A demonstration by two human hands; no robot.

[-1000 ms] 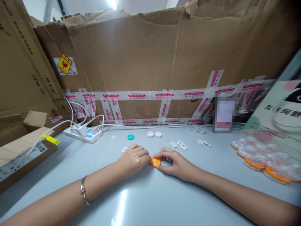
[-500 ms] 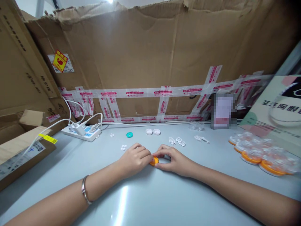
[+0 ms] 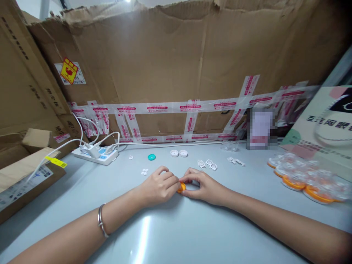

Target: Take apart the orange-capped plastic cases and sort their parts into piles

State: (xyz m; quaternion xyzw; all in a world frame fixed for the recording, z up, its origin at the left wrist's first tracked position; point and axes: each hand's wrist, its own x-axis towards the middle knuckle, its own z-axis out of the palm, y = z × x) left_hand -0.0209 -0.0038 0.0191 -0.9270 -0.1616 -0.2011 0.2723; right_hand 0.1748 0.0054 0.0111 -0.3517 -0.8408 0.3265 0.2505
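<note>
A small orange disc lies on the grey table between my two hands. My left hand is curled, and its fingertips press on the disc from the left. From the right, my right hand pinches the same disc with thumb and fingers. Most of the disc is covered by the fingers. A silver bracelet circles my left wrist.
Beyond the hands lie a teal ring, two white caps and several small white plastic parts. A white power strip with cables sits at the back left. Orange-and-clear pieces are piled at right. Taped cardboard walls enclose the table.
The left hand's fingers have closed over the orange disc, hiding more of it. Both hands stay in place at the table's middle.
</note>
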